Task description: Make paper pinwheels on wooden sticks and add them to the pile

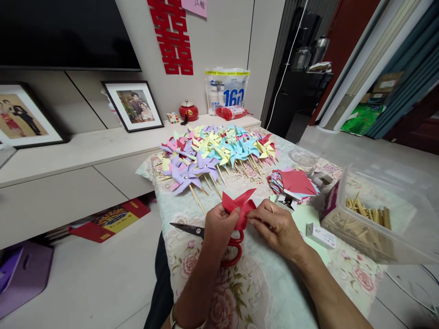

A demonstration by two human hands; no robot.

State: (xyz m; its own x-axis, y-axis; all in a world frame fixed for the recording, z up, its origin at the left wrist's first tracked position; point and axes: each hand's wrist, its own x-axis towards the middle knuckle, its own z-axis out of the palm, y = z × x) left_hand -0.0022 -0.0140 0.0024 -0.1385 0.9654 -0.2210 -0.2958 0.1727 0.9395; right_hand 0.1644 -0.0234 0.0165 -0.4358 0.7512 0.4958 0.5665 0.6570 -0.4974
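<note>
A red paper pinwheel (243, 205) is held up above the table between both hands, some of its corners folded inward. My left hand (219, 228) is closed on it, the thumb pressed near its middle. My right hand (274, 224) pinches its right edge between thumb and fingers. Under my left hand lies a pair of scissors (233, 256) with red handles, its dark blades pointing left. Beyond my hands, many finished pinwheels (185, 176) in purple, yellow, blue and pink lie heaped on their wooden sticks.
Right of my hands are a stack of coloured paper squares (298, 182), an open small box (287, 202), a small white box (320, 235) and a clear plastic bin (360, 228) of wooden sticks. Behind stands a white cabinet (85, 144) with framed photos. A flowered cloth (274, 292) covers the table.
</note>
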